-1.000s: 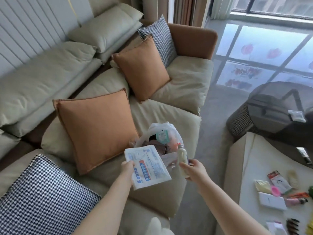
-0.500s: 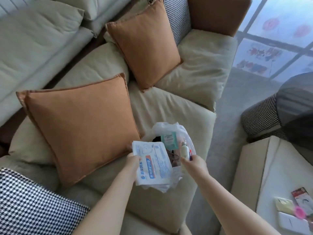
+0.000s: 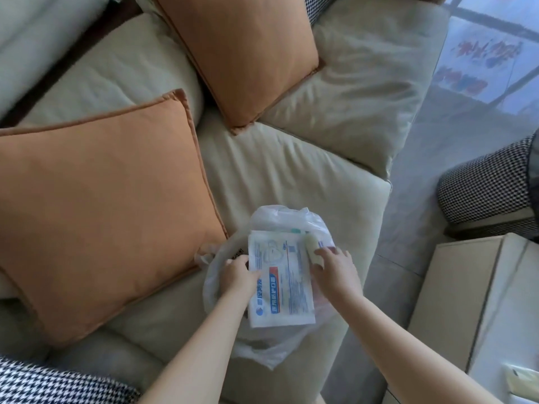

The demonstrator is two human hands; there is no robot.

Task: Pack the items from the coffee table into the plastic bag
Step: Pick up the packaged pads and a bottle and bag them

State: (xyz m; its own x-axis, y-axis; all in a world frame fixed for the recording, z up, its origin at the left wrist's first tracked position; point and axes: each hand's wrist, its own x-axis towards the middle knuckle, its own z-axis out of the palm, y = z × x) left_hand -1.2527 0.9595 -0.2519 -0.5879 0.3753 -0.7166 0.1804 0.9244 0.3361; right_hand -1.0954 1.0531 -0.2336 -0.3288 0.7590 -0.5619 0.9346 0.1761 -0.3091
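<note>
1. A person is leaning over a pale beige upholstered sofa (image 3: pixel 291 170), both bare forearms reaching down toward a thin, translucent white plastic bag (image 3: pixel 271 342) that is lying open on the seat cushion near its front edge.
2. The left hand (image 3: pixel 237 272) is gripping the left edge of a flat white paper-and-film packet printed with blue text and a red band (image 3: pixel 281 279), fingers curled round the packet's side and holding it over the mouth of the bag.
3. The right hand (image 3: pixel 335 268) is closing its fingers around a small pale yellow tube (image 3: pixel 314 250), which is lying against the packet's upper right corner, just above the bag's opening.
4. A large burnt-orange square fabric cushion (image 3: pixel 102 211) is resting just to the left of the bag, its lower corner almost touching the plastic; a second orange cushion (image 3: pixel 242 53) is leaning further back.
5. A black-and-white houndstooth cushion (image 3: pixel 58 386) is showing at the lower left corner.
6. The cream-topped bench (image 3: pixel 466 301) is standing at the right, well apart from the bag, with a pale yellow item (image 3: pixel 519 381) lying at its near edge.
</note>
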